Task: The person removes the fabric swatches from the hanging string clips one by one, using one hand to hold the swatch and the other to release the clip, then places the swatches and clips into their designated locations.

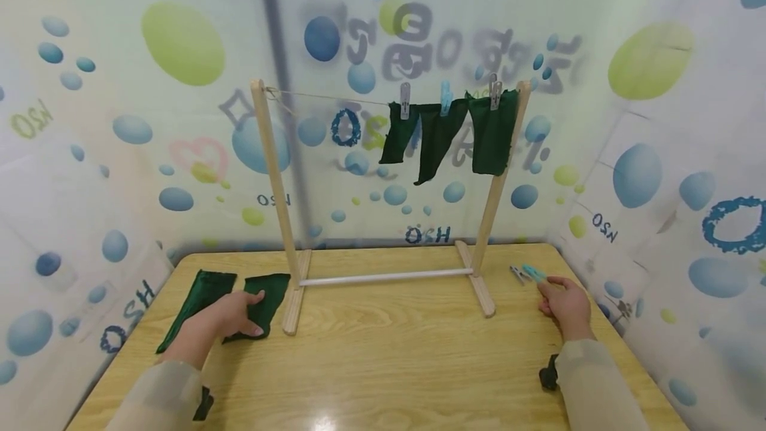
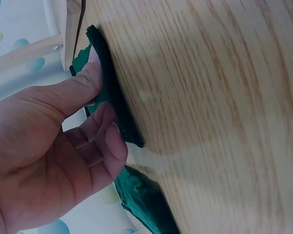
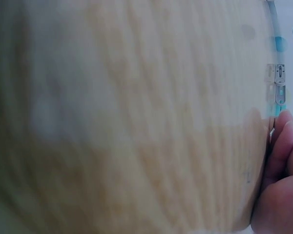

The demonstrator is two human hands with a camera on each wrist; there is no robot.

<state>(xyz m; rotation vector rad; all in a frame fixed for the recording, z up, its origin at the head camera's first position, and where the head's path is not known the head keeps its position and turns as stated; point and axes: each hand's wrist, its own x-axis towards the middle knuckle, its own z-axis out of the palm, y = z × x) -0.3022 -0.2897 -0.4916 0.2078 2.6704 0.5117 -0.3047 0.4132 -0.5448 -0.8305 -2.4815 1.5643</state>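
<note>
In the head view my left hand (image 1: 230, 316) rests on a dark green cloth (image 1: 270, 291) lying on the table. Its thumb and forefinger are spread apart on the fabric. The left wrist view shows that hand (image 2: 53, 131) with its fingertips on the cloth's near edge (image 2: 118, 100). A second green cloth (image 1: 206, 291) lies to the left, partly behind the forearm. At the table's right side my right hand (image 1: 568, 304) pinches the end of a light-blue clothespin (image 1: 532, 272). Beside it lies a grey clothespin (image 1: 517, 275). The right wrist view shows only part of the right hand (image 3: 285, 175).
A wooden drying rack (image 1: 276, 191) stands at the back of the table (image 1: 383, 364). Three green cloths hang from its string, including one (image 1: 493, 135) at the right post, held by grey and blue clothespins. A patterned curtain (image 1: 383, 211) surrounds the table.
</note>
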